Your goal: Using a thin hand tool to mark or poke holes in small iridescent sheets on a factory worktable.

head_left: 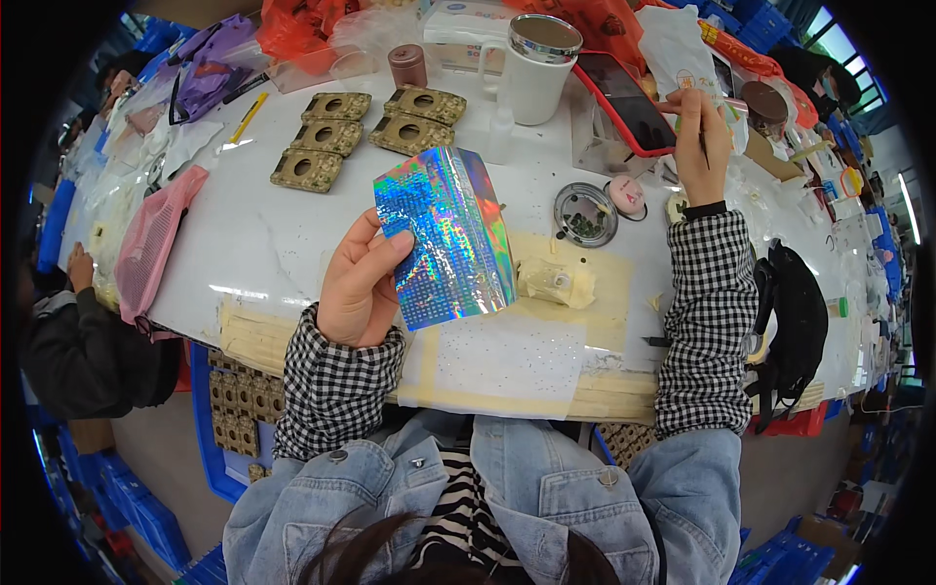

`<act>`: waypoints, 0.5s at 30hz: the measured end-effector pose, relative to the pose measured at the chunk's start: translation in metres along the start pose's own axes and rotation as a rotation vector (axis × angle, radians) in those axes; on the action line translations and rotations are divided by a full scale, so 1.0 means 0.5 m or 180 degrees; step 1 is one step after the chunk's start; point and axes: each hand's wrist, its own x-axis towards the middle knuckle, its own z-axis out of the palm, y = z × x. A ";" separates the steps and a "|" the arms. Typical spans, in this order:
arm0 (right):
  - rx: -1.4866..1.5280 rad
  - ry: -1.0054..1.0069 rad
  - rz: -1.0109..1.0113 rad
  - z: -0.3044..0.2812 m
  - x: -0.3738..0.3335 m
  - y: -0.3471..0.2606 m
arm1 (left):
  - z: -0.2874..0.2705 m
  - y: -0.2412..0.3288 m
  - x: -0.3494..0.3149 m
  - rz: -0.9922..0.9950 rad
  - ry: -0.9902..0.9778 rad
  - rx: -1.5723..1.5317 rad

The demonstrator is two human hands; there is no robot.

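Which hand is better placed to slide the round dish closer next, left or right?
Probably the right hand: it is nearer the round dish, beside the red-edged phone, though whether it holds something small is unclear. The left hand is taken up with the shiny sheet.
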 end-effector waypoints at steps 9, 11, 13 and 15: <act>0.0258 -0.0112 0.0028 0.008 -0.002 0.005 | 0.003 0.001 0.000 0.0006 0.0067 0.0033; 0.0423 -0.0205 -0.0058 0.011 -0.003 0.006 | 0.001 0.000 0.000 0.0009 0.0048 0.0044; 0.0503 -0.0281 -0.0051 0.017 -0.005 0.006 | 0.002 0.000 0.000 0.0016 0.0041 0.0036; 0.0582 -0.0336 -0.0056 0.018 -0.005 0.007 | 0.003 0.000 0.000 0.0028 0.0034 0.0034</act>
